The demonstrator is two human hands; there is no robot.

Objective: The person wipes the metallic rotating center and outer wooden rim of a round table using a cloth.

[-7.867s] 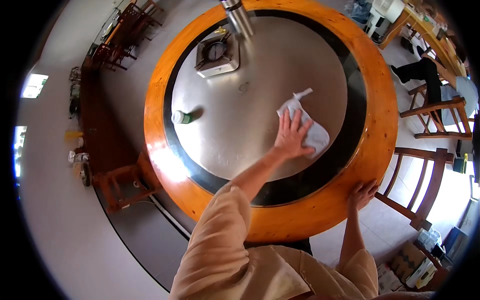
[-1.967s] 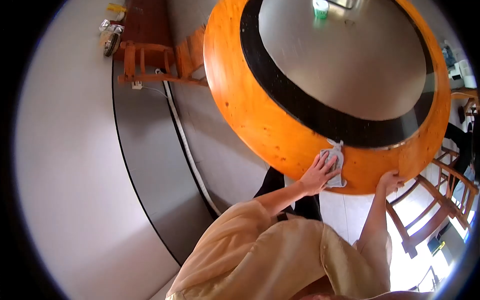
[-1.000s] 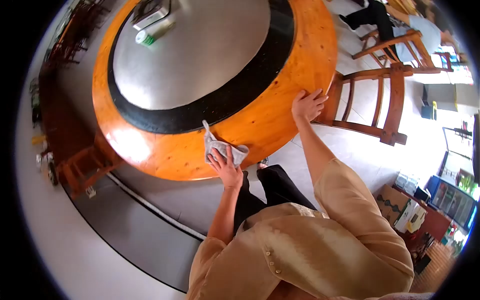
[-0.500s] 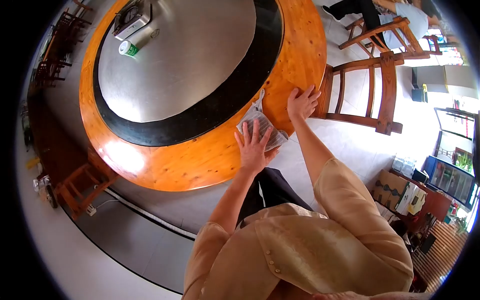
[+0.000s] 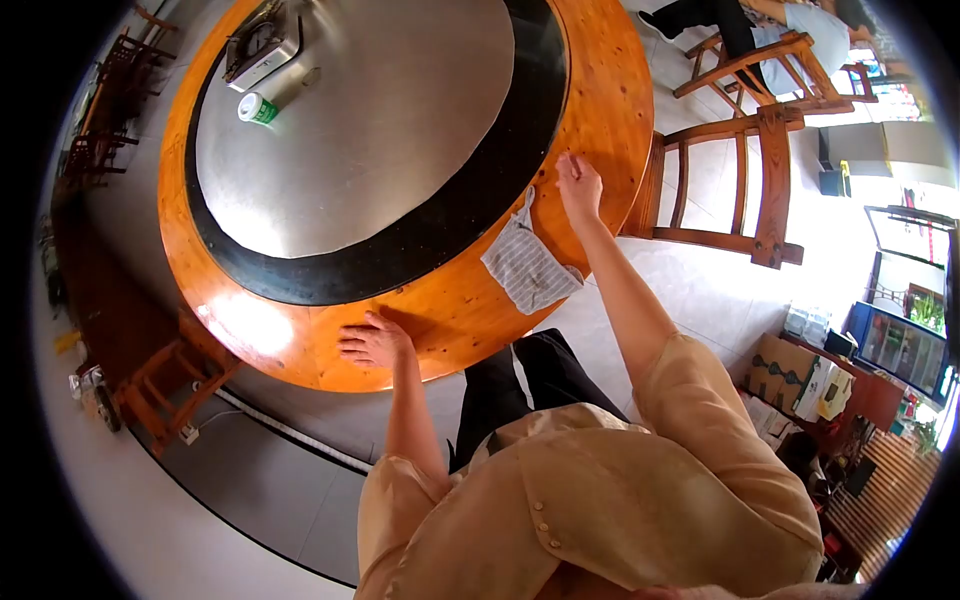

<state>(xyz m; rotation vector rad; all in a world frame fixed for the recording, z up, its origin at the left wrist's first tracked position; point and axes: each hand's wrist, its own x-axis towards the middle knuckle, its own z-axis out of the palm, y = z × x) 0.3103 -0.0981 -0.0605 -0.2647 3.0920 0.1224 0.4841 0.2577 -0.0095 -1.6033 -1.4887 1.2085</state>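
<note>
A grey striped cloth (image 5: 528, 265) lies flat on the orange wooden rim of the round table (image 5: 460, 340), its lower edge at the table's edge. To the left of the cloth, my left hand (image 5: 374, 342) is over the rim with its fingers spread and nothing in it. Just above and right of the cloth is my right hand (image 5: 579, 187), its fingers curled together near the black ring; whether anything is between them is too small to make out.
On the steel table centre stand a green and white cup (image 5: 257, 108) and a portable stove (image 5: 262, 45). A wooden chair (image 5: 772, 190) is at the right, with a seated person (image 5: 815, 35) beyond. Another chair (image 5: 165, 390) is at the lower left.
My left hand has let go of the cloth and moved left along the rim. The cloth now lies spread out. My right hand has moved up and left, and its fingers have curled.
</note>
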